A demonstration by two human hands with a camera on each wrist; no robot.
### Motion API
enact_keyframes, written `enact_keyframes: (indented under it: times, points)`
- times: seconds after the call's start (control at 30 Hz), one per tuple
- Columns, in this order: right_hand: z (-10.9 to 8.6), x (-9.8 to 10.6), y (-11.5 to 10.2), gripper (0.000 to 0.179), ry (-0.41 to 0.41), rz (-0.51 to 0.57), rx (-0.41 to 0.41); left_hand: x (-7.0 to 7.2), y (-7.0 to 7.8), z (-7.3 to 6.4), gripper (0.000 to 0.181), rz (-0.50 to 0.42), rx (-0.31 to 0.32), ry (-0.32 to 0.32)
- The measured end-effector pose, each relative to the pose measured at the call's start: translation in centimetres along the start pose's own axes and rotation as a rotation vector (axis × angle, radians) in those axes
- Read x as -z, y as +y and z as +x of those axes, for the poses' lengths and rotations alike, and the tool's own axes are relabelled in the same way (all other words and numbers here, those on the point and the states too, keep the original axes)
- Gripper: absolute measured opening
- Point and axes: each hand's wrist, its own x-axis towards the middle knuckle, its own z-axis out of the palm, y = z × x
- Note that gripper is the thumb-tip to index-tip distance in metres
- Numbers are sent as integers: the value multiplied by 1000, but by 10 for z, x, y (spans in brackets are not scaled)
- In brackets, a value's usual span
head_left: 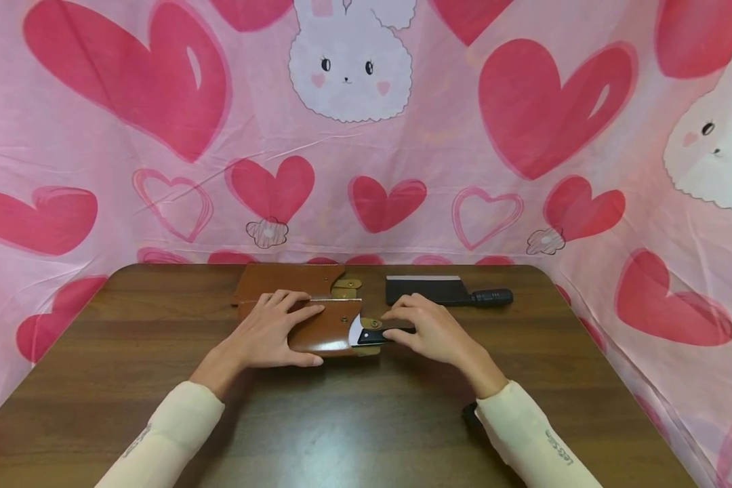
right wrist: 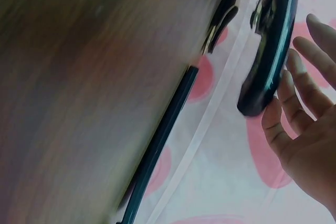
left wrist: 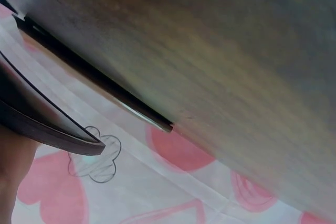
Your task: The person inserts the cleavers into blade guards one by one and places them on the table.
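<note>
- While the left grip clasps the brown sheath from above, its thumb along the near edge and its fingers toward the far edge, I see the sheath raised off the tabletop in the left wrist view.
- The knife sits with its blade inside that sheath; only a pale sliver of blade shows at the open end, and the black handle points right, away from the left grip.
- The right grip is at that handle, thumb on the near side and fingers toward the far side; my right wrist view has the fingers slightly bent beside it, so I cannot tell whether they pinch it.
- Just behind the held sheath I have a second brown sheath.
- A black cleaver lies beyond the right grip, its handle to the right.
- Something black, partly hidden, shows beside the right sleeve.
</note>
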Motion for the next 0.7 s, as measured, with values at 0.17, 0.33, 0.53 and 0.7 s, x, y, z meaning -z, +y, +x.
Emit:
enact_keyframes:
  times: [0.17, 0.33, 0.53, 0.7]
  points:
    - [-6, 6, 12, 28, 6, -5, -50, -4, 3, 2, 97, 16, 5, -42]
    - [-12, 11, 25, 27, 21, -3, -93, -9, 5, 5, 97, 27, -13, -67]
    - [-17, 15, 39, 28, 35, -12, -106, -15, 6, 7, 100, 29, -4, -96]
    - [-21, 16, 47, 28, 33, -15, -138, -18, 9, 6, 103, 10, 31, -181]
